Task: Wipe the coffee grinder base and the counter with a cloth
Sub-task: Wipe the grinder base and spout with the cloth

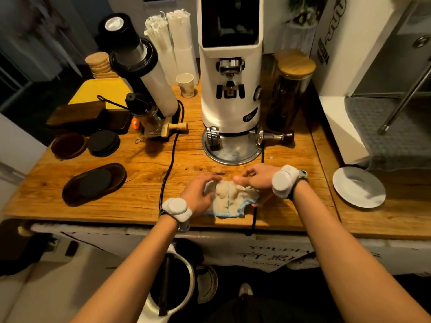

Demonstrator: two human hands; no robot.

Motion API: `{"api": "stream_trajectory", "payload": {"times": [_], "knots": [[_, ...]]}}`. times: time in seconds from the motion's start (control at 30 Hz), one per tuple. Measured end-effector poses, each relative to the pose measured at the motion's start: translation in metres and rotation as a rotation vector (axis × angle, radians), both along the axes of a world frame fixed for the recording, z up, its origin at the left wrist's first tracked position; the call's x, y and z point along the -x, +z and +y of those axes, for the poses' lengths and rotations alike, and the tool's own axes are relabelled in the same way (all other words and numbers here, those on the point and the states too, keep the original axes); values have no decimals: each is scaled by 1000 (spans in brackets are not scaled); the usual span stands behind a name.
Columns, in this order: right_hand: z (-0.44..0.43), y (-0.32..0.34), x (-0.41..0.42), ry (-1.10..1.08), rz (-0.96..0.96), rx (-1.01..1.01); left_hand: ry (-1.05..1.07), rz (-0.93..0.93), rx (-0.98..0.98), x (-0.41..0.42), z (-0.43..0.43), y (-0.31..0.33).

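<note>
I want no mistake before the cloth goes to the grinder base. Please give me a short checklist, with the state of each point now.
1. Cloth in both hands, left hand and right hand: ok.
2. Cloth folded into a pad: not ok, bunched.
3. Metal base tray of the coffee grinder reachable: ok.
4. Base tray free of things: not ok, a knurled metal tool stands on it.
5. Black cable clear of the wiping path: not ok, it crosses the counter beside the cloth.
6. Cloth damp: cannot tell.

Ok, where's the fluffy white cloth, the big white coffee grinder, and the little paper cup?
White cloth with blue edging (229,198): head view, on its bunched middle.
Tall white coffee grinder (229,108): head view, on its front body.
Small paper cup (185,85): head view, on its side wall.
</note>
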State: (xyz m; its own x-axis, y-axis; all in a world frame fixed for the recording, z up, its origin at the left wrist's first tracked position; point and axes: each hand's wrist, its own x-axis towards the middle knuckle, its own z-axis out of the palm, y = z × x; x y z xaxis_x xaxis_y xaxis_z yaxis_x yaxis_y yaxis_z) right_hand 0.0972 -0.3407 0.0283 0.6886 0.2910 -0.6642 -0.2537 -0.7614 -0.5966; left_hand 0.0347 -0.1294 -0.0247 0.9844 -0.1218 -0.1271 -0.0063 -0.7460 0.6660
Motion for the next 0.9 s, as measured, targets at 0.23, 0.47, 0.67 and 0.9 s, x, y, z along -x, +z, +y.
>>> {"api": "stream_trajectory", "payload": {"times": [0.23,0.47,0.67,0.9], "knots": [[3,-17,-18,96,-402,59,232,-129,-289,10,-19,12],[16,-32,-11,295,-353,-161,338,19,-90,24,-56,3],[17,-39,-7,275,-429,-103,362,-4,-149,25,-63,-3],[1,-31,1,120,-531,-49,274,-53,4,15,-64,8]]}}
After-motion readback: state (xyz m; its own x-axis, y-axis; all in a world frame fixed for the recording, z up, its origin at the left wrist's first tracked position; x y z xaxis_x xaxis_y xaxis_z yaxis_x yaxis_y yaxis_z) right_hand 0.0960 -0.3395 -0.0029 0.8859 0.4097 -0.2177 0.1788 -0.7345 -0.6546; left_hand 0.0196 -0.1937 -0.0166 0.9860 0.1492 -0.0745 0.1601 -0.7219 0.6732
